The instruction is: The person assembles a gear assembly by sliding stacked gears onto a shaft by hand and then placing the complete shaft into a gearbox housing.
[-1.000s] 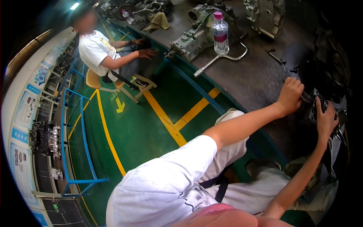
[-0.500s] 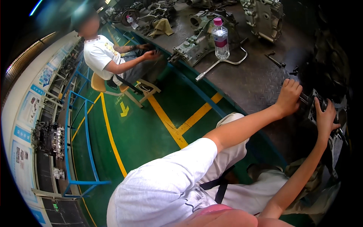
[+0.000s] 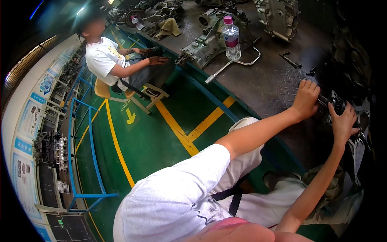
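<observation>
At the right side of the workbench, my left hand [image 3: 306, 100] is closed around the end of a dark metal gear shaft [image 3: 323, 101]. The shaft lies roughly level. Beside it, my right hand [image 3: 343, 121] curls its thumb and fingers round a toothed gear [image 3: 335, 105] on the same shaft. A pale metal housing [image 3: 358, 155] stands just beyond and below my right hand. Its far part is lost in shadow, so I cannot tell how the shaft sits against it. My left palm hides the shaft's near end.
On the diamond-plate bench [image 3: 268, 76] lie a bent speed wrench [image 3: 238, 62], a water bottle [image 3: 231, 40], loose bolts [image 3: 291, 60] and a gearbox casing [image 3: 207, 48]. Another casing [image 3: 279, 18] stands at the back. To the left, a person [image 3: 105, 60] sits on a stool [image 3: 133, 97].
My hands, the shaft and gear have barely moved; the gear shows a little more between my hands. The seated person's hands have lowered and drawn apart slightly.
</observation>
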Action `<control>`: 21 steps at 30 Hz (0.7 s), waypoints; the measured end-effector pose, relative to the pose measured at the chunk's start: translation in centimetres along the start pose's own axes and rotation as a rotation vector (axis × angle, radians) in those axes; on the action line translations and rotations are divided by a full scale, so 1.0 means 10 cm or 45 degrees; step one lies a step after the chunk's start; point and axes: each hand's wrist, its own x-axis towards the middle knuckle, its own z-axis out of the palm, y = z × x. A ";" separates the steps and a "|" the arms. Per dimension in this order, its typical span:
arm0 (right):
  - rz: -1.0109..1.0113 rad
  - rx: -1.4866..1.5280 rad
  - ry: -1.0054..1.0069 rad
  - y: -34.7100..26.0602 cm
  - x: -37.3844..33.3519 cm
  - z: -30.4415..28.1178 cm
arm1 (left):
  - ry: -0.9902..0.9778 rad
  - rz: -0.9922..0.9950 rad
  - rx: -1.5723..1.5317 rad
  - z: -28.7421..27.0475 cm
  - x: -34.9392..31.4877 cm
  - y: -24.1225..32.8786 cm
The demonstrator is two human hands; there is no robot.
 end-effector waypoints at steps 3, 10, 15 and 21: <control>0.009 0.041 -0.031 0.00 0.00 -0.04 | -0.010 -0.010 -0.005 0.01 -0.01 -0.01; 0.034 0.226 -0.031 0.20 0.07 -0.17 | 0.046 -0.053 -0.050 -0.12 0.06 -0.04; 0.007 0.176 -0.161 0.11 0.02 -0.25 | -0.104 -0.101 -0.045 -0.23 -0.01 -0.28; -0.033 0.373 -0.142 0.24 0.09 -0.37 | -0.111 -0.527 -0.421 -0.28 -0.02 -0.47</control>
